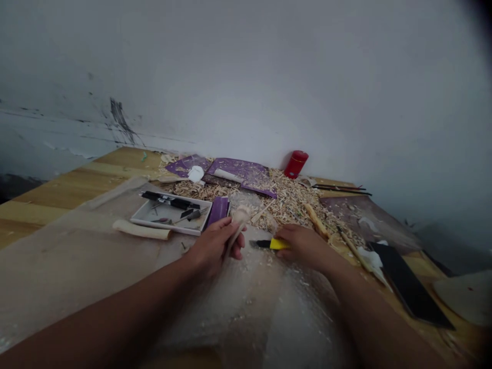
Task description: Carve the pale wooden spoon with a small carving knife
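Observation:
My left hand [217, 243] is closed around a pale carved wooden piece [240, 216], whose rounded end sticks up past the fingers. It looks like a spoon, but its lower part is partly hidden by the hand. In my right hand [302, 243] is a yellow utility knife [277, 244], its dark blade pointing left toward the wooden piece. A gap shows between blade and wood. Both hands are above a plastic sheet [246, 307] spread over the table. A heap of wood shavings [295, 202] lies just beyond them.
Left of my left hand are a white tray [165, 230] of small tools and a curved wood piece [142, 230]. Purple sandpaper [242, 171] lies among the shavings. A red container [295, 164] leans by the wall. A black flat bar [409, 284] lies at right.

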The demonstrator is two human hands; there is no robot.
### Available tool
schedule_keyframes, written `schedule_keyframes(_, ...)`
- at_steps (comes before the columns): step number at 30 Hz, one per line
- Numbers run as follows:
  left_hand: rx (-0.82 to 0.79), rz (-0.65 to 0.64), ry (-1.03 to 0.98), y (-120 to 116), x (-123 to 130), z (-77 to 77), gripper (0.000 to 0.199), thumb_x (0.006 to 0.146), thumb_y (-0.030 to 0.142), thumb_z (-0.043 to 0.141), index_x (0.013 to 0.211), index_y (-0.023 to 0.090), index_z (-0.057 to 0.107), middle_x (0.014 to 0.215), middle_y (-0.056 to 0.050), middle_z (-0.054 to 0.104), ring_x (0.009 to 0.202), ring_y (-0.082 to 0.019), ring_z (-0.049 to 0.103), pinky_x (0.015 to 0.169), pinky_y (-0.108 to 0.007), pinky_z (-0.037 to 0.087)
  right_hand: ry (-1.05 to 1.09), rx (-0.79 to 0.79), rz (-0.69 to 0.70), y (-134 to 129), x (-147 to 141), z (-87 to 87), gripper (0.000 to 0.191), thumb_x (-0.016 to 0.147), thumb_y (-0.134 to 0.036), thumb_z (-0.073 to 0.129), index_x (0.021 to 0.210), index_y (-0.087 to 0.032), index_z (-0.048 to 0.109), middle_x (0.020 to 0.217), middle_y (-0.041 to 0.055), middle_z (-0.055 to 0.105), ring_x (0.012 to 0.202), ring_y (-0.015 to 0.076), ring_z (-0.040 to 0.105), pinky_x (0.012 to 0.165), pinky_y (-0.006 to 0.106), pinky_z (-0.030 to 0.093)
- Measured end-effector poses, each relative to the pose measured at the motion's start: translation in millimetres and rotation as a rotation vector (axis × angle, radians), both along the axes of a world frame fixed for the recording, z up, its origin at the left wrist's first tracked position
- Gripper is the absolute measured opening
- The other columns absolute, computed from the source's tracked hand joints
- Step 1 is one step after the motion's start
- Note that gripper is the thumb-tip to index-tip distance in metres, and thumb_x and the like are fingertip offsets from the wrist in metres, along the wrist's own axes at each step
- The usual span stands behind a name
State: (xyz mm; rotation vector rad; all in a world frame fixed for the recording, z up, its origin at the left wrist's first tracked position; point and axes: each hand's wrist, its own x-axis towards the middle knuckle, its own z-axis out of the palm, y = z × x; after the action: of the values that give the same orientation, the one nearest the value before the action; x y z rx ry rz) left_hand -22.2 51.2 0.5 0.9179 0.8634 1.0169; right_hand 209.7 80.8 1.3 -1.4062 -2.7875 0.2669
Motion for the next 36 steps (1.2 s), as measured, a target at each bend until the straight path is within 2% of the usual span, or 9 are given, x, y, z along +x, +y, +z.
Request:
schedule_keyframes(4, -0.016, 0.011, -0.032, -4, 2, 2.9, 0.014, 0.077, 0.031, 0.045, 0.079, 0.017, 0.044, 0.06, 0.002, 0.055, 0.043, -0.008, 0.049, 0.046, -0.023, 0.042, 0.053, 0.061, -0.059, -1, -2, 0.0, 0.021, 0.07, -0.031, 0.053, 0.088, -0.019, 0.054, 0.086, 0.0048, 0.054, 0.079, 0.0163, 0.05, 0.067, 0.026, 0.034)
schedule_keyframes(8, -0.026, 0.006, -0.075, -9, 5, 5.7, 0.006, 0.078, 0.021, 0.041, 0.076, 0.016, 0.044, 0.062, 0.002, 0.054, 0.043, -0.007, 0.048, 0.047, -0.022, 0.04, 0.336, 0.212, -0.181, -6, -7, 3.1, 0.018, 0.073, -0.025, 0.049, 0.089, -0.018, 0.047, 0.079, 0.0028, 0.052, 0.069, 0.014, 0.048, 0.062, 0.024, 0.035)
schedule_keyframes(12, -0.033, -0.01, -0.101, -14, 8, 6.5, 0.007, 0.073, 0.01, 0.04, 0.073, 0.016, 0.044, 0.059, 0.003, 0.051, 0.04, -0.006, 0.043, 0.044, -0.021, 0.036, 0.539, 0.247, -0.147, -15, -20, -2.0, 0.011, 0.075, -0.016, 0.041, 0.085, -0.02, 0.045, 0.076, 0.0019, 0.052, 0.07, 0.0135, 0.049, 0.062, 0.024, 0.036)
schedule_keyframes(15, -0.048, -0.022, -0.078, -18, 11, 6.2, 0.007, 0.075, 0.013, 0.041, 0.077, 0.017, 0.046, 0.057, 0.004, 0.049, 0.039, -0.005, 0.039, 0.041, -0.019, 0.033, 0.497, 0.244, -0.067, -21, -29, -5.2, 0.017, 0.075, -0.015, 0.041, 0.09, -0.02, 0.047, 0.083, 0.0038, 0.054, 0.075, 0.0145, 0.05, 0.066, 0.025, 0.036)
schedule_keyframes(18, -0.074, -0.052, -0.017, -22, 13, 5.6, 0.01, 0.08, 0.025, 0.041, 0.078, 0.017, 0.047, 0.055, 0.005, 0.047, 0.037, -0.004, 0.035, 0.038, -0.017, 0.029, 0.426, 0.262, -0.033, -27, -36, -4.6, 0.02, 0.078, -0.021, 0.04, 0.096, -0.019, 0.048, 0.086, 0.0046, 0.057, 0.078, 0.0151, 0.051, 0.068, 0.026, 0.036)
schedule_keyframes(21, -0.085, -0.087, 0.042, -26, 15, 5.2, 0.017, 0.08, 0.03, 0.043, 0.07, 0.017, 0.045, 0.053, 0.005, 0.047, 0.036, -0.003, 0.033, 0.036, -0.016, 0.025, 0.342, 0.283, -0.015, -33, -44, -2.3, 0.017, 0.078, -0.029, 0.042, 0.088, -0.019, 0.051, 0.08, 0.0037, 0.057, 0.077, 0.0161, 0.05, 0.067, 0.027, 0.034)
schedule_keyframes(27, -0.088, -0.087, 0.053, -31, 19, 8.0, 0.02, 0.079, 0.032, 0.044, 0.065, 0.018, 0.041, 0.045, 0.007, 0.043, 0.032, -0.002, 0.028, 0.033, -0.015, 0.019, 0.251, 0.344, -0.076, -40, -56, -1.1, 0.012, 0.072, -0.028, 0.044, 0.072, -0.018, 0.051, 0.067, 0.0025, 0.053, 0.065, 0.0149, 0.047, 0.057, 0.025, 0.029)
schedule_keyframes(36, -0.182, -0.117, 0.007, -37, 21, 10.7, 0.02, 0.078, 0.03, 0.043, 0.064, 0.019, 0.036, 0.042, 0.008, 0.036, 0.031, -0.003, 0.019, 0.031, -0.015, 0.013, 0.188, 0.379, -0.096, -43, -58, -3.3, 0.014, 0.073, -0.028, 0.042, 0.073, -0.018, 0.051, 0.07, 0.0036, 0.055, 0.063, 0.0147, 0.048, 0.055, 0.025, 0.028)
